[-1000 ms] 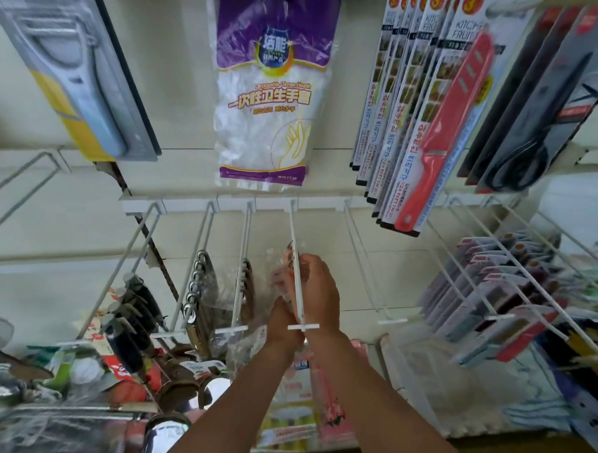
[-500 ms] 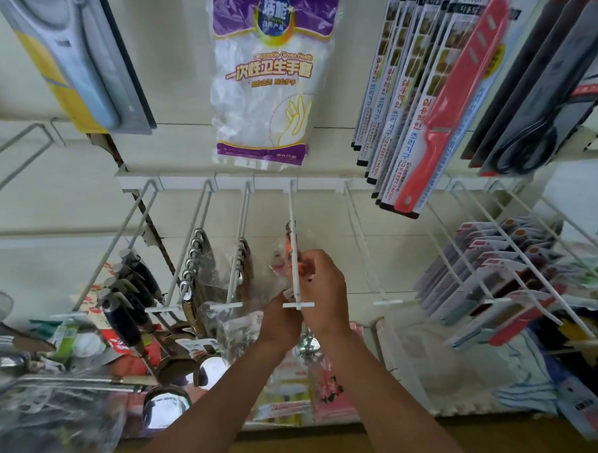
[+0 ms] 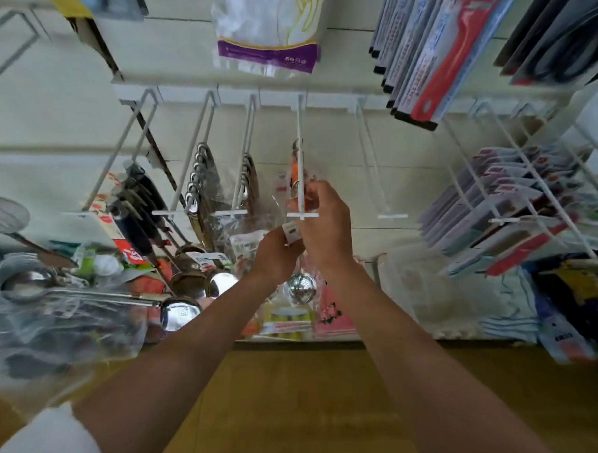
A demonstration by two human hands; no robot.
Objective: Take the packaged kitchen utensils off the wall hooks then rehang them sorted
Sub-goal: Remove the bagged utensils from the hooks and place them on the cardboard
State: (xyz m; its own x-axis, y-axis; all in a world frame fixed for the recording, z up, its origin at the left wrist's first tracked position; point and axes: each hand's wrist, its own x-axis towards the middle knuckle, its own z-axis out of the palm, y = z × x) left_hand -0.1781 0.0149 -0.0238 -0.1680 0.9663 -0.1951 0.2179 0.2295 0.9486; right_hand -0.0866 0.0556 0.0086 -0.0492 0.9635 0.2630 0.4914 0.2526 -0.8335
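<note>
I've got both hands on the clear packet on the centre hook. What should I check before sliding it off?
1. Grip of the right hand on the clear packet: ok, fingers curled round it beside the wire.
2. Grip of the left hand: ok, it holds the packet at its white label.
3. Hang hole past the crossbar tip of the centre hook: cannot tell, the hands hide it.
4. Landing spot on the empty hook to the right: ok, nothing hangs there.
5. Clearance from the bagged utensils on the hook to the left: cannot tell, the clear plastic overlaps.
</note>
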